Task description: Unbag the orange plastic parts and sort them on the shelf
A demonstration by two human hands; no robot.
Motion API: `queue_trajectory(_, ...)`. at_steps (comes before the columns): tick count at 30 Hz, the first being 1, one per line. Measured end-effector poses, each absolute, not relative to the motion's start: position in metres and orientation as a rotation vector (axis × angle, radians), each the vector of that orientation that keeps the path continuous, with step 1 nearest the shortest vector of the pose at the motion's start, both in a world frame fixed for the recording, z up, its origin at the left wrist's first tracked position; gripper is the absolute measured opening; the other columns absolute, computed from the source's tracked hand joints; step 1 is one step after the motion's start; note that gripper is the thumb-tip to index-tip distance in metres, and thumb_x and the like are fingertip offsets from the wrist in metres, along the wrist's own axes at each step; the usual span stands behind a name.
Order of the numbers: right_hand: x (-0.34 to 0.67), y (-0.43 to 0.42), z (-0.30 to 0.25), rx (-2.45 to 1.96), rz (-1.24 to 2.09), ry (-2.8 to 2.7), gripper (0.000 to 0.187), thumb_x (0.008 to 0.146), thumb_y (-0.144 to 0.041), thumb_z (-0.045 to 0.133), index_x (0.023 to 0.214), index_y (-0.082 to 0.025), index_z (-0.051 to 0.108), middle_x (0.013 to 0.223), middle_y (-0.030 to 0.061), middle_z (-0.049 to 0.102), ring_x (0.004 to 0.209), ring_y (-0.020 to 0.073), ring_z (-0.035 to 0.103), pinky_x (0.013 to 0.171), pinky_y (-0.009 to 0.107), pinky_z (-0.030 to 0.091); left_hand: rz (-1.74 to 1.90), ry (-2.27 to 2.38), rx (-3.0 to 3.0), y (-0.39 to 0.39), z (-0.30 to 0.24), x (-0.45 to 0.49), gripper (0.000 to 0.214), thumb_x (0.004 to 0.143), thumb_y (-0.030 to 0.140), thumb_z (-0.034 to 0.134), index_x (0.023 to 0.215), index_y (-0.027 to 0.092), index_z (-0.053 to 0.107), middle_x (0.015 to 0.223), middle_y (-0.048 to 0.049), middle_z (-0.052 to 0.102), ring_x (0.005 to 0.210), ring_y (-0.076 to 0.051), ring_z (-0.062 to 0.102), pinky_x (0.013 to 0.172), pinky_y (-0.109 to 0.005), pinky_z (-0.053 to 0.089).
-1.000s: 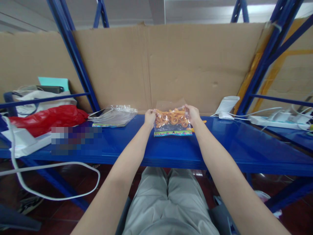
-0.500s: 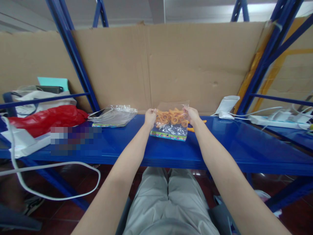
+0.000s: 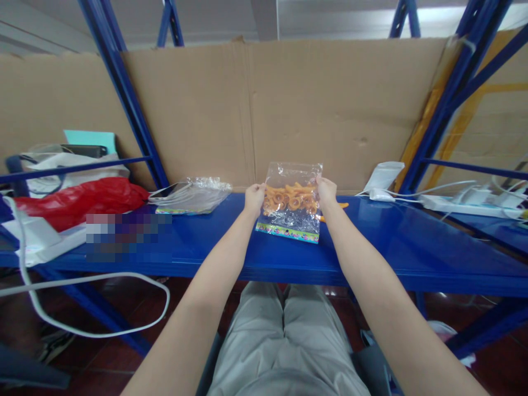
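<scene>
A clear plastic bag (image 3: 291, 212) with a colourful printed strip along its lower edge holds several small orange rings. My left hand (image 3: 254, 199) pinches its left side and my right hand (image 3: 325, 191) pinches its right side. Both hands hold the bag up just above the blue metal shelf (image 3: 371, 242), tilted toward me, with its upper part standing against the cardboard backing. One orange piece (image 3: 340, 205) lies on the shelf just right of my right hand.
A pile of empty clear bags (image 3: 193, 195) and a phone lie left of centre. A red bag (image 3: 78, 201), white bags and a white cable (image 3: 94, 308) are at far left. White chargers and a power strip (image 3: 466, 204) sit right. Blue rack posts (image 3: 124, 93) rise behind.
Both hands have lifted and tipped the bag, so its upper edge now stands higher against the cardboard and the printed strip has moved lower and toward me.
</scene>
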State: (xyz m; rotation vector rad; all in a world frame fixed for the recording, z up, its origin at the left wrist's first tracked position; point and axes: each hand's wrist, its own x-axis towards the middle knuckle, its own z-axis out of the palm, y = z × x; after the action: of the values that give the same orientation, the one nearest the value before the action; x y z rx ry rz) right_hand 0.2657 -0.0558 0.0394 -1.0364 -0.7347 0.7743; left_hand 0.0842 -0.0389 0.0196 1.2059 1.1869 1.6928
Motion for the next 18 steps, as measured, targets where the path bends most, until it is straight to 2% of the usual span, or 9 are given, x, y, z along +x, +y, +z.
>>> queue_trajectory(4,0.271,-0.051,0.037,-1.024,0.773,-0.762,0.025,0.084,-0.027,0.065,0.061,-0.019,0.06,0.039,-0.0095,0.039,0.036,0.0059,0.027,0.036,0.019,0.023,1.663,1.146,1.173,-0.039,0.02,0.082,0.026,0.081,0.017,0.055,0.055,0.019,0.049,0.037,0.0072,0.036,0.033,-0.008,0.032,0.039,-0.02,0.022)
queue_trajectory(7,0.274,-0.047,0.034,-1.002,0.768,-0.767,0.016,0.081,-0.023,0.065,0.066,-0.018,0.064,0.043,-0.009,0.046,0.037,0.0054,0.03,0.035,0.018,0.023,1.616,1.119,1.188,-0.037,0.019,0.08,0.024,0.08,0.024,0.061,0.058,0.019,0.053,0.038,0.006,0.042,0.032,-0.007,0.031,0.038,-0.02,0.021)
queue_trajectory(12,0.272,-0.053,0.037,-0.995,0.916,-0.761,0.016,0.079,-0.017,0.065,0.065,-0.019,0.059,0.038,-0.011,0.03,0.034,0.0058,0.025,0.032,0.019,0.021,1.629,1.1,1.223,-0.033,0.016,0.08,0.026,0.078,0.028,0.069,0.058,0.018,0.053,0.039,0.0086,0.038,0.034,-0.006,0.033,0.038,-0.019,0.021)
queue_trajectory(16,0.27,-0.061,0.042,-0.923,0.989,-0.768,0.013,0.081,-0.008,0.057,0.077,-0.018,0.063,0.039,-0.0123,0.029,0.033,0.0044,0.02,0.031,0.016,0.019,1.734,1.142,1.159,-0.03,0.015,0.078,0.023,0.078,0.023,0.065,0.059,0.019,0.052,0.041,0.0094,0.037,0.037,-0.006,0.033,0.04,-0.018,0.024)
queue_trajectory(18,0.27,-0.063,0.043,-0.908,0.975,-0.74,0.015,0.082,-0.007,0.055,0.077,-0.018,0.062,0.038,-0.0124,0.028,0.033,0.0041,0.018,0.03,0.016,0.017,1.767,1.138,1.156,-0.027,0.015,0.077,0.022,0.076,0.024,0.065,0.059,0.019,0.051,0.043,0.0092,0.039,0.039,-0.006,0.035,0.042,-0.018,0.027)
